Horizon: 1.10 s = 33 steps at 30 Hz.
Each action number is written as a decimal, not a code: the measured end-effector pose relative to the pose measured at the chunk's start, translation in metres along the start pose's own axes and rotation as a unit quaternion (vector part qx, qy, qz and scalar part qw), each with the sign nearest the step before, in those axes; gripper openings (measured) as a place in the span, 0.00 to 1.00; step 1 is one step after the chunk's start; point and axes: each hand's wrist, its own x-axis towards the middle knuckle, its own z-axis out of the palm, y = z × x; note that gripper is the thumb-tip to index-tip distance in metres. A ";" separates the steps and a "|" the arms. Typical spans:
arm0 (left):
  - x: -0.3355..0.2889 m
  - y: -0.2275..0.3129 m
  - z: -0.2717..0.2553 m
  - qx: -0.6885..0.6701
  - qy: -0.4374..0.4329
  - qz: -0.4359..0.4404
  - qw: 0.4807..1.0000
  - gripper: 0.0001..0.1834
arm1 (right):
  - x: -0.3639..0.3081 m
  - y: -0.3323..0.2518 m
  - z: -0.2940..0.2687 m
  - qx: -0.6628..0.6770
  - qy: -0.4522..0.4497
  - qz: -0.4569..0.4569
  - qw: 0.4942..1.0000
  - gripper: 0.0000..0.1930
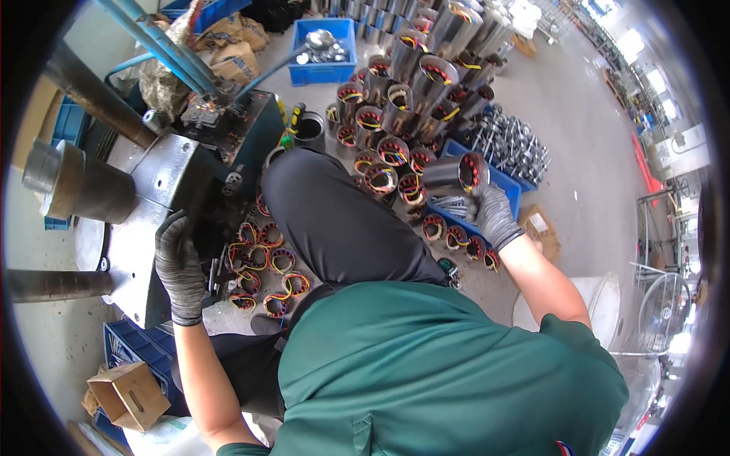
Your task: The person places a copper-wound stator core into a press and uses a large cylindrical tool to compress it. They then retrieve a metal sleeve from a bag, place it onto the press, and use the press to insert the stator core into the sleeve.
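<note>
My right hand [496,218], in a grey knit glove, grips the open end of a steel motor housing [443,176]. This tube lies nearly level above a blue bin, and red-tipped windings show inside its end. My left hand [179,266], gloved alike, is at the edge of the press's metal plate [156,171]. Its fingers are loosely extended and hold nothing I can see. On that plate, beyond the left hand, a thick metal cylinder [95,186] stands between the press columns. Several wound stator cores [260,258] with coloured leads sit on the floor by my knee.
Steel tubes with windings [395,106] stand packed together ahead. A blue bin of metal shafts [509,144] is at their right, and another blue bin of metal parts [323,64] stands farther off. A cardboard box [129,397] is lower left; a fan [664,311] stands right.
</note>
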 end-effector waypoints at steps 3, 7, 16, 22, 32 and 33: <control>-0.004 0.010 0.011 0.004 -0.075 -0.044 0.996 0.13 | 0.015 0.070 -0.050 0.018 0.030 0.133 0.991 0.05; -0.015 0.005 0.018 0.013 -0.163 -0.094 0.982 0.06 | 0.011 0.126 -0.075 0.004 0.065 0.241 0.968 0.05; -0.033 -0.013 0.029 0.010 -0.242 -0.161 0.957 0.06 | 0.015 0.138 -0.017 -0.064 0.030 0.156 0.985 0.13; -0.038 -0.024 0.029 0.041 -0.264 -0.168 0.949 0.07 | 0.045 0.141 0.005 -0.084 0.009 0.111 0.990 0.15; -0.024 0.000 0.008 0.067 -0.283 -0.165 0.942 0.11 | 0.062 0.131 -0.022 -0.063 0.019 -0.060 0.996 0.13; -0.018 0.005 -0.001 0.060 -0.264 -0.152 0.951 0.11 | 0.060 0.116 -0.020 -0.074 0.018 -0.110 0.991 0.14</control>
